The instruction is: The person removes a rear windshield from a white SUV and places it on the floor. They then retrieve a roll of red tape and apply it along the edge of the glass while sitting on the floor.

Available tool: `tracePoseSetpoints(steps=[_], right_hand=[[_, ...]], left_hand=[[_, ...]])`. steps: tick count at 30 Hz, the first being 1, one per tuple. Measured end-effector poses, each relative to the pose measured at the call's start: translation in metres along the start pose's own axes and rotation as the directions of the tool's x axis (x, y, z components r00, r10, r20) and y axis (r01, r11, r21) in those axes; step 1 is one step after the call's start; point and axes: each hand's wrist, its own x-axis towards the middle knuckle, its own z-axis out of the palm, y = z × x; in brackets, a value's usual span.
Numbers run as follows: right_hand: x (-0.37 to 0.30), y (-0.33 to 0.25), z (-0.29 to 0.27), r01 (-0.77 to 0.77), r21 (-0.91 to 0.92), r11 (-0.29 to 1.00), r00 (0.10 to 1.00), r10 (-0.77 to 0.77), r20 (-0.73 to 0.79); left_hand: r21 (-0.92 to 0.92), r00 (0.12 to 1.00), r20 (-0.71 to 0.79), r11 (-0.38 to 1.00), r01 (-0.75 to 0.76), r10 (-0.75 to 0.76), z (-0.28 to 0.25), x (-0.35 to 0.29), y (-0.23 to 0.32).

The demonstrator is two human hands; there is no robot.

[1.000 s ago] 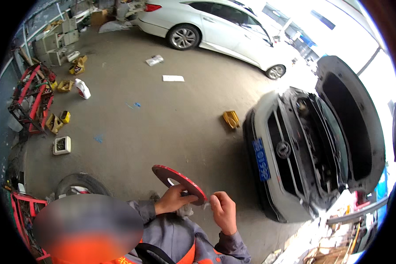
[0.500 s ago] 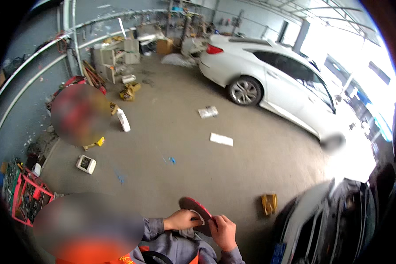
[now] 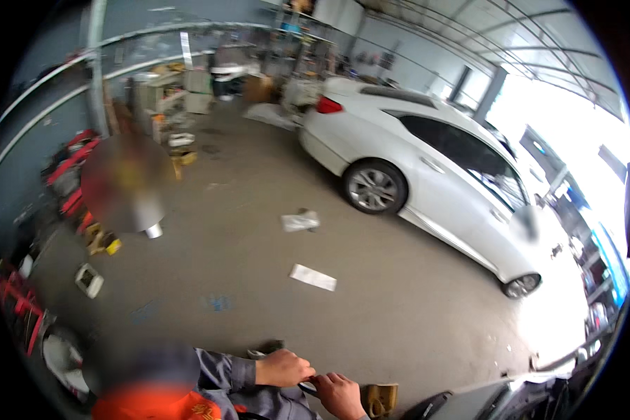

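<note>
My left hand (image 3: 284, 367) reaches out of a grey sleeve at the lower middle, its fingers bent and closed. Just to the right and a little nearer, my right hand (image 3: 340, 393) is closed too, its fingertips almost meeting the left ones. A thin round disc (image 3: 307, 388) is pinched between the two hands. Only a short curved edge of it shows; the fingers hide the rest. Grey clothing lies beneath the hands. An orange garment (image 3: 157, 406) with yellow marks is at the lower left, partly blurred.
A white car (image 3: 434, 203) stands ahead to the right. Flat white pieces (image 3: 313, 277) lie on the floor. A yellow-brown block (image 3: 381, 399) is right of my right hand, close to a dark car part (image 3: 553, 402). Red frames and a white container (image 3: 89, 280) are at left.
The view has turned and shifted. My hands appear lower and closer together. The disc, whose dark reddish face and red rim showed before, is now mostly hidden by my fingers.
</note>
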Motion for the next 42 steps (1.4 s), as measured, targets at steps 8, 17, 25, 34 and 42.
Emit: tracePoseSetpoints(steps=[8,17,25,34,42], right_hand=[[0.048,0.203,-0.044,-0.437,0.12,0.891,0.892,0.447,-0.067],[0.065,0.433,-0.194,0.425,0.651,0.629,0.839,-0.003,-0.544],[0.066,0.675,-0.335,0.587,0.67,0.455,0.765,-0.039,-0.643],[-0.029,0.963,-0.378,0.464,0.551,0.693,0.732,0.05,-0.68],[-0.118,1.185,-0.445,0.037,-0.051,0.998,0.246,-0.059,-0.968]], left_hand=[[-0.144,0.967,0.002,0.957,-0.253,0.256,-0.029,0.284,-0.068],[-0.069,0.929,0.164,0.944,-0.324,0.331,0.076,0.594,-0.132],[-0.178,0.989,-0.029,0.973,-0.147,0.144,0.107,0.885,-0.095],[-0.272,0.951,-0.153,0.914,-0.3,0.267,0.241,1.213,-0.05],[-0.271,0.822,-0.093,0.78,-0.563,0.561,0.279,1.543,0.066]])
